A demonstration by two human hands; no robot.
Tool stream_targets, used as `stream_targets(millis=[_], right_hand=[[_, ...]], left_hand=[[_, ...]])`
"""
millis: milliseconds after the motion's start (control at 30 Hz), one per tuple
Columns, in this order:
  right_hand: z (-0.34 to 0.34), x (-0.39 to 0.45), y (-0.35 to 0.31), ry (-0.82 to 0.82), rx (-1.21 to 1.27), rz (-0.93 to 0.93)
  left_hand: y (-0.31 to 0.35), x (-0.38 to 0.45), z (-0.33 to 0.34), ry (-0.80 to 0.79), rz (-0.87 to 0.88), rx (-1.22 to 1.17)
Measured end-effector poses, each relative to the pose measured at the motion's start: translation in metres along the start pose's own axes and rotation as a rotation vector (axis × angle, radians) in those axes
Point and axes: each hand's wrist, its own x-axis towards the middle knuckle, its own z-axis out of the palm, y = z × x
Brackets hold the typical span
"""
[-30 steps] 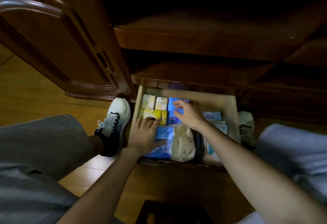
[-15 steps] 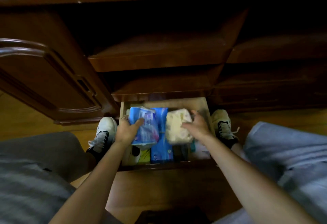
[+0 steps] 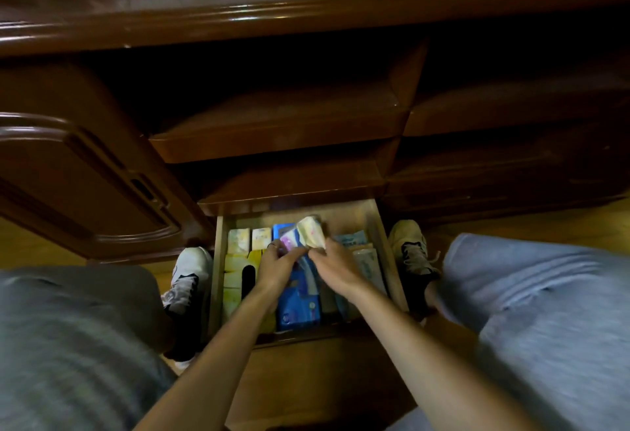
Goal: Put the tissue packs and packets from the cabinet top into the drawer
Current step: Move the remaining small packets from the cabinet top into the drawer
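The bottom drawer (image 3: 387,246) is pulled out and holds several packs. Yellow tissue packs (image 3: 238,253) fill its left side, a long blue pack (image 3: 300,304) lies in the middle and pale blue packets (image 3: 361,253) sit on the right. My left hand (image 3: 278,265) grips a blue and purple packet (image 3: 289,238) above the drawer's middle. Touching it on the right, my right hand (image 3: 335,267) holds a cream tissue pack (image 3: 311,231) lifted and tilted over the drawer's back. The two hands meet over the blue pack.
An open cabinet door (image 3: 81,185) juts out on the left. Shut drawers (image 3: 279,124) overhang the open one, under the glossy cabinet top (image 3: 306,18). My knees in grey trousers and my shoes (image 3: 189,280) flank the drawer on the wooden floor.
Both hands have come together over the drawer's middle, carrying the blue-purple packet and the cream pack toward each other. The camera has tilted up, showing more of the cabinet top.
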Motion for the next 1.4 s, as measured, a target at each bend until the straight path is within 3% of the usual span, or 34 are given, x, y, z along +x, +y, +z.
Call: stream_targets(millis=[67, 167, 267, 333, 467, 667, 833, 900, 967, 1033, 1133, 1267, 1400], right_hand=[[-0.008, 0.003, 0.000, -0.011, 0.034, 0.030], [-0.024, 0.006, -0.002, 0.117, 0.012, 0.055], [-0.038, 0.005, -0.002, 0.332, -0.155, -0.029], [-0.040, -0.001, -0.006, 0.376, -0.176, -0.117], [-0.027, -0.013, -0.020, 0.172, -0.080, -0.275], [-0.037, -0.012, -0.020, -0.034, 0.284, -0.074], [-0.025, -0.005, -0.005, -0.007, 0.170, -0.100], [-0.025, 0.001, 0.005, 0.055, 0.246, -0.038], [-0.025, 0.004, 0.016, 0.098, 0.295, 0.037], [-0.029, 0.008, 0.030, 0.206, 0.160, 0.072], [-0.046, 0.015, 0.051, 0.374, 0.058, 0.143], [-0.055, 0.023, 0.064, 0.287, 0.210, 0.201], [-0.027, 0.024, 0.056, -0.077, 0.335, 0.174]], left_hand=[[0.003, 0.000, -0.003, 0.007, 0.022, -0.037], [0.009, 0.001, -0.009, 0.073, 0.106, -0.029], [0.018, 0.000, -0.021, 0.131, 0.145, -0.067], [0.024, -0.003, -0.024, 0.082, 0.133, -0.159], [0.027, -0.018, -0.014, -0.082, 0.119, -0.201], [0.031, -0.028, -0.024, -0.206, 0.103, -0.316], [0.021, -0.018, -0.024, -0.311, 0.079, -0.254], [0.012, -0.012, -0.024, -0.256, 0.127, -0.268], [0.003, -0.004, -0.028, -0.044, 0.229, -0.245], [-0.009, 0.006, -0.035, 0.196, 0.287, -0.119], [-0.029, 0.019, -0.044, 0.330, 0.191, -0.091], [-0.043, 0.028, -0.039, 0.107, -0.033, -0.135], [-0.053, 0.033, -0.021, -0.180, -0.048, -0.064]])
